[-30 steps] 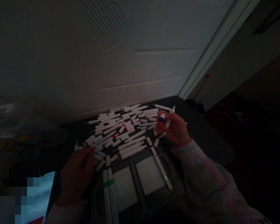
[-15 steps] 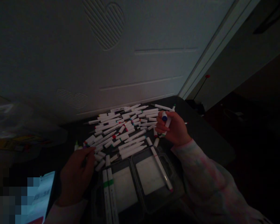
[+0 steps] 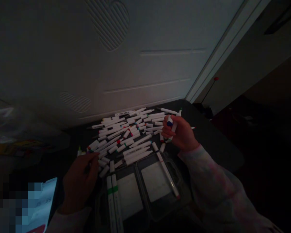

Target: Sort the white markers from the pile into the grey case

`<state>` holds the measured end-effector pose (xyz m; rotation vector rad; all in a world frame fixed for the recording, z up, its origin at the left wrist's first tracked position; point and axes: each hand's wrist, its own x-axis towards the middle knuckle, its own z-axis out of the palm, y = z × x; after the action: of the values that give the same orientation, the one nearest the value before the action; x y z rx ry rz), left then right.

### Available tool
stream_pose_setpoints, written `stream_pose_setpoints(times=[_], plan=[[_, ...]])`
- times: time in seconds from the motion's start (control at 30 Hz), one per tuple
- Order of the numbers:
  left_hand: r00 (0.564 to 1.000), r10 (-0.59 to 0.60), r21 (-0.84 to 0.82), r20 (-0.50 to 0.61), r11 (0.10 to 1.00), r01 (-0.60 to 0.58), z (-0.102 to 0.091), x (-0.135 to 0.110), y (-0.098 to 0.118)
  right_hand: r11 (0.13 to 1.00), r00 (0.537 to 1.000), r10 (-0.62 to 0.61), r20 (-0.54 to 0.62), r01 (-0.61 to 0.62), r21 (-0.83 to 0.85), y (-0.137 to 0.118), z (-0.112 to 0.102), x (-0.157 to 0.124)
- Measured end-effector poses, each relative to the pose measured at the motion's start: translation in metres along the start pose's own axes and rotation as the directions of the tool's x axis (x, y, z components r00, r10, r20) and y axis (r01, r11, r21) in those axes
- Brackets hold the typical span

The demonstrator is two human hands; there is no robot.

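In the dim head view, my right hand (image 3: 183,132) is raised at the right edge of a pile of markers. Its thumb and fingers close on a short white marker cap (image 3: 169,121) with a dark blue end. A second white piece shows against the palm, partly hidden. My left hand (image 3: 81,181) is curled at the pile's left edge. A light-green-tipped marker (image 3: 79,151) sticks up from behind its knuckles; its lower part is hidden. Between the hands lie many white markers (image 3: 137,152) and loose caps (image 3: 112,166), some with coloured ends.
An open clear plastic case (image 3: 147,207) lies in front of me. Two green-banded markers (image 3: 115,200) rest on its left half, one marker (image 3: 168,176) on its right. A lit phone screen (image 3: 45,204) is at lower left, plastic packaging (image 3: 16,139) above it. A white panel (image 3: 147,71) stands behind the table.
The blue-ended cap in my right hand has tilted slightly downward and to the left. My left hand and the markers on the table look the same.
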<state>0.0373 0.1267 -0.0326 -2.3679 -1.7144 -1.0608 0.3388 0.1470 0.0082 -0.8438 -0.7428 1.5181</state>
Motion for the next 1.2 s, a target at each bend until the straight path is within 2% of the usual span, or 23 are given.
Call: stream_pose_setpoints(times=[0.1, 0.2, 0.3, 0.4, 0.57, 0.8, 0.93, 1.1, 1.2], plan=[[0.999, -0.032, -0.012, 0.006, 0.999, 0.032, -0.001, 0.0, 0.002, 0.958, 0.987, -0.092, -0.13, 0.052, -0.283, 0.007, -0.003, 0.003], [0.999, -0.033, -0.017, 0.025, 0.999, 0.034, -0.001, 0.0, 0.002, 0.777, 0.966, -0.182, -0.186, 0.026, -0.628, 0.012, -0.006, 0.004], [1.0, -0.011, -0.015, 0.018, 1.0, 0.012, -0.001, 0.0, 0.001, 0.612, 0.963, -0.212, -0.165, -0.001, -0.791, 0.011, -0.006, 0.004], [1.0, 0.005, -0.011, 0.005, 1.0, -0.005, 0.0, 0.0, -0.001, 0.53, 0.956, -0.244, -0.164, -0.01, -0.848, 0.01, -0.006, 0.005], [1.0, 0.008, 0.002, 0.013, 1.0, -0.008, 0.0, 0.001, 0.0, 0.441, 0.96, -0.252, -0.118, 0.005, -0.897, 0.012, -0.008, 0.005], [0.999, 0.048, -0.011, -0.014, 0.999, -0.048, 0.001, 0.001, -0.001, 0.36, 0.984, -0.168, -0.056, 0.009, -0.933, 0.019, -0.011, 0.005], [0.999, 0.047, -0.005, -0.012, 0.999, -0.047, 0.002, 0.0, -0.002, 0.266, 0.992, -0.124, -0.022, 0.012, -0.964, 0.018, -0.009, 0.004], [0.999, 0.034, -0.003, -0.006, 0.999, -0.034, 0.002, 0.0, -0.002, 0.09, 0.994, -0.105, 0.03, 0.04, -0.995, 0.018, -0.008, 0.003], [0.999, 0.033, 0.0, -0.005, 0.999, -0.033, 0.002, -0.001, -0.002, 0.015, 0.995, -0.089, 0.046, 0.048, -0.999, 0.019, -0.009, 0.003]])
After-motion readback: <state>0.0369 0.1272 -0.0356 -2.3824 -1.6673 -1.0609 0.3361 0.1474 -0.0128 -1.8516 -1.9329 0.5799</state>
